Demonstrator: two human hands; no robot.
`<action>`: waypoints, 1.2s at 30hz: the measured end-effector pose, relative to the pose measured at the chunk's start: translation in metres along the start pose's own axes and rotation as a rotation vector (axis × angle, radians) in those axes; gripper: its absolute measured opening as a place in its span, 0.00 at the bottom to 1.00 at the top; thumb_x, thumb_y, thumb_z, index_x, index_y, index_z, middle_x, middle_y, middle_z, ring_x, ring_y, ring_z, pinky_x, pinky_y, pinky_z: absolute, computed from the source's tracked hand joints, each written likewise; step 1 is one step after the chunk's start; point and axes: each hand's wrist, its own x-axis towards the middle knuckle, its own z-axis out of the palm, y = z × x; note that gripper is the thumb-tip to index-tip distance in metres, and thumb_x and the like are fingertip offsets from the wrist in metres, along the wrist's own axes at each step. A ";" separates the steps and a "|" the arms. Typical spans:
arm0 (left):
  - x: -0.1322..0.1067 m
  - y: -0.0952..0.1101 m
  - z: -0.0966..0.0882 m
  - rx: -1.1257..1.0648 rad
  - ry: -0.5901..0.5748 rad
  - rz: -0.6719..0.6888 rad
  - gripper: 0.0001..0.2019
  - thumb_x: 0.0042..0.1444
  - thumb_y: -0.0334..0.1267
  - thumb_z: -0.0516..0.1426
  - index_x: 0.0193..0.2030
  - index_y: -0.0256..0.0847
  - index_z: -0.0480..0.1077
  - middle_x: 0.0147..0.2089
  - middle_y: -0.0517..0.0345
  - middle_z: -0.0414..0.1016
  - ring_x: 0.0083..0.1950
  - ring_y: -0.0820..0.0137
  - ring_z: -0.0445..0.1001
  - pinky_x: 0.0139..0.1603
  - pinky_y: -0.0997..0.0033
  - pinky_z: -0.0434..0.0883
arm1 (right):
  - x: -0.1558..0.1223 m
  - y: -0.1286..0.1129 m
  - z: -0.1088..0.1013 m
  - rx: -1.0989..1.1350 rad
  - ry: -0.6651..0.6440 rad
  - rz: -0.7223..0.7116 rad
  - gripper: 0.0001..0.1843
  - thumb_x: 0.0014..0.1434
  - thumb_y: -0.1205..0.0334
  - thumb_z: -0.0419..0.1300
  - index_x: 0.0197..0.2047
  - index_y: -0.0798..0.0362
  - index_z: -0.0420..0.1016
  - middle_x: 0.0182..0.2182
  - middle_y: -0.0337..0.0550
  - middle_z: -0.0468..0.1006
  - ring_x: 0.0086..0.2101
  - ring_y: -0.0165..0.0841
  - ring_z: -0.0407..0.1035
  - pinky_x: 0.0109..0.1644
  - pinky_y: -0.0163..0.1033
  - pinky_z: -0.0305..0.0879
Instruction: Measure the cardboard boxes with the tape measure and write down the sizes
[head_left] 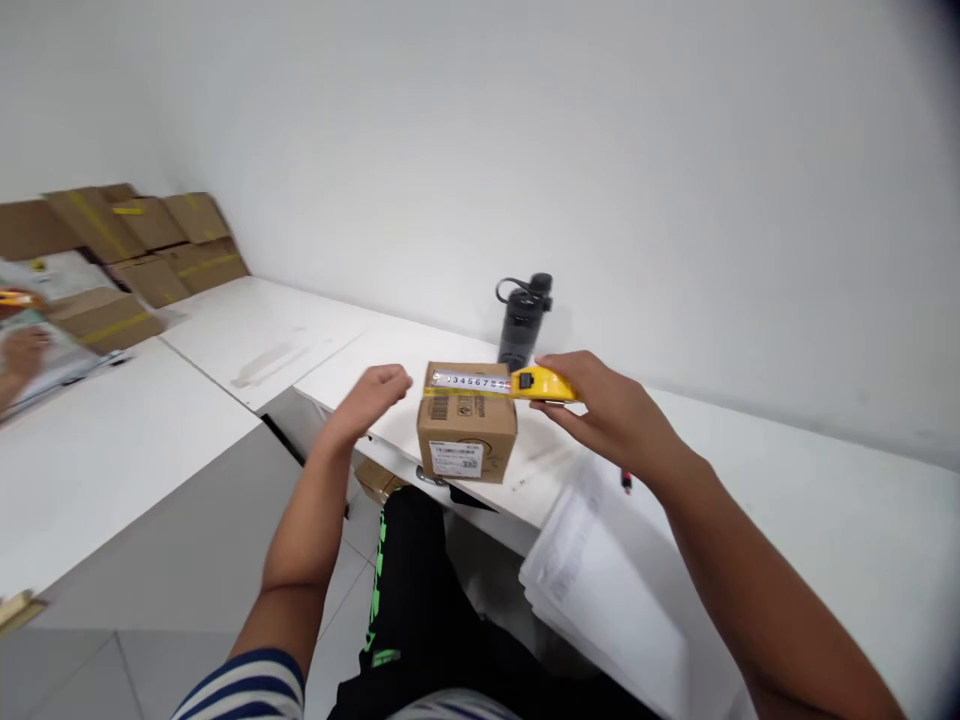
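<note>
A small cardboard box [466,425] stands near the front edge of the white table, with a printed label on its front face. My right hand [619,405] grips a yellow tape measure [546,384] at the box's right side. Its numbered blade [471,382] is drawn out to the left and lies across the box top. Just left of the box, apart from it, my left hand [373,398] hangs with curled fingers and nothing visible in them.
Behind the box stands a dark water bottle [523,325]. A stack of white sheets [604,580] and a red and black pen [626,482] lie at the right. Several cardboard boxes [150,235] are piled far left, near another person's hand [24,355]. The table has a gap [289,420] left of me.
</note>
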 end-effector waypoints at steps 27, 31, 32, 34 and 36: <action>0.027 -0.013 0.249 -0.210 -0.715 0.078 0.23 0.47 0.52 0.64 0.43 0.35 0.74 0.38 0.53 0.77 0.36 0.67 0.74 0.39 0.68 0.70 | -0.104 0.135 0.047 0.090 0.026 1.019 0.26 0.54 0.54 0.62 0.55 0.53 0.73 0.32 0.51 0.81 0.38 0.46 0.74 0.43 0.46 0.64; 0.036 -0.037 0.262 -0.103 -0.642 0.103 0.22 0.48 0.53 0.63 0.42 0.36 0.74 0.38 0.55 0.77 0.37 0.68 0.73 0.37 0.70 0.69 | -0.113 0.148 0.058 0.221 0.128 0.994 0.15 0.56 0.56 0.56 0.44 0.51 0.76 0.31 0.47 0.81 0.36 0.41 0.74 0.42 0.44 0.65; 0.036 -0.041 0.262 -0.107 -0.632 0.105 0.22 0.49 0.53 0.62 0.43 0.36 0.74 0.39 0.55 0.77 0.37 0.68 0.73 0.38 0.70 0.69 | -0.116 0.149 0.057 0.263 0.159 0.992 0.17 0.58 0.55 0.53 0.45 0.52 0.75 0.32 0.47 0.81 0.35 0.39 0.74 0.41 0.43 0.66; 0.036 -0.047 0.262 -0.120 -0.625 0.101 0.23 0.49 0.53 0.62 0.44 0.37 0.74 0.39 0.55 0.77 0.37 0.68 0.73 0.38 0.70 0.69 | -0.123 0.148 0.055 0.347 0.210 0.985 0.20 0.59 0.51 0.50 0.47 0.54 0.73 0.32 0.46 0.80 0.33 0.37 0.73 0.38 0.41 0.66; 0.036 -0.049 0.262 -0.122 -0.624 0.096 0.23 0.49 0.54 0.62 0.44 0.37 0.73 0.38 0.55 0.77 0.36 0.68 0.73 0.38 0.70 0.69 | -0.129 0.143 0.055 0.397 0.247 0.977 0.21 0.57 0.46 0.53 0.43 0.54 0.73 0.31 0.45 0.79 0.32 0.36 0.72 0.37 0.40 0.66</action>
